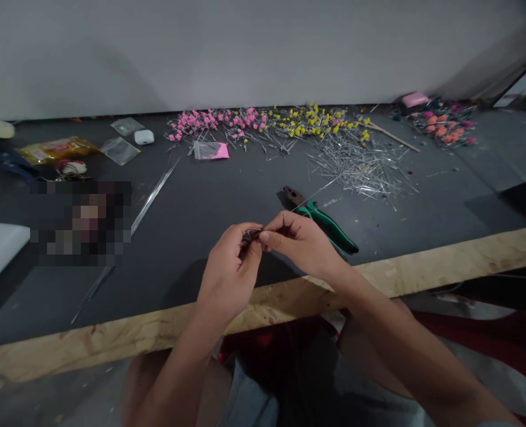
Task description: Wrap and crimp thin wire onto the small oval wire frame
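Object (251, 235), dark, seemingly wiry, pinched between left hand (227, 268) and right hand (306, 244).

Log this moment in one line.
left hand: holding small dark object | right hand: at its edge, exact grip unclear | green-handled pliers: lying just beyond right hand | silvery wires: piled beyond pliers

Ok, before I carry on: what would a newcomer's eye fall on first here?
Probably the bright pink-tipped stems and yellow-tipped stems, side by side along the back of the dark tabletop, with a heap of silver wires in front of the yellow ones. Next, the left hand and right hand, meeting at a small dark piece near the centre, and the green-handled pliers just beyond the right hand.
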`<state>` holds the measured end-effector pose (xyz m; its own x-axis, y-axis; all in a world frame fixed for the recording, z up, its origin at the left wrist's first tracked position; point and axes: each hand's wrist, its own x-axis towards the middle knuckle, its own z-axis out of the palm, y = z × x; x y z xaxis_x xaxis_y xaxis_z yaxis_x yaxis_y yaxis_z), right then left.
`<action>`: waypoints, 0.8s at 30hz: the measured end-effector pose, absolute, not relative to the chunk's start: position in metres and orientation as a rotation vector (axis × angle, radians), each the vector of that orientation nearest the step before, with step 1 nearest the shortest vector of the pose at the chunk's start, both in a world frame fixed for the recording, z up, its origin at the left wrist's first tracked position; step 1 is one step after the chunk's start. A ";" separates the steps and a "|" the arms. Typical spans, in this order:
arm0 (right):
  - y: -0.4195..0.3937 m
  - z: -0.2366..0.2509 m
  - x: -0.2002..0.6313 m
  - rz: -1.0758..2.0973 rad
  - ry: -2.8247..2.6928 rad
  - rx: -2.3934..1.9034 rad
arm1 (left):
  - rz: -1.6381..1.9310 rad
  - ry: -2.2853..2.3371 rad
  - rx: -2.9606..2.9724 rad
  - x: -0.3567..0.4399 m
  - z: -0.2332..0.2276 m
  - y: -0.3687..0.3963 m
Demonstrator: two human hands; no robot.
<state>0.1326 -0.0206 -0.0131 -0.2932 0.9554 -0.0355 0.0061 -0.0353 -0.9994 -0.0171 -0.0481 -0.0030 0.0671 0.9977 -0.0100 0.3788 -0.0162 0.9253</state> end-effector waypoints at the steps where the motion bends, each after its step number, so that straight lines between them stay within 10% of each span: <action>1: -0.021 -0.014 0.132 1.426 -1.414 -1.097 | 0.963 1.436 1.529 -0.016 -0.003 -0.048; 24: -0.012 -0.013 0.160 1.390 -1.024 -0.957 | 1.087 1.453 1.344 -0.014 -0.015 -0.029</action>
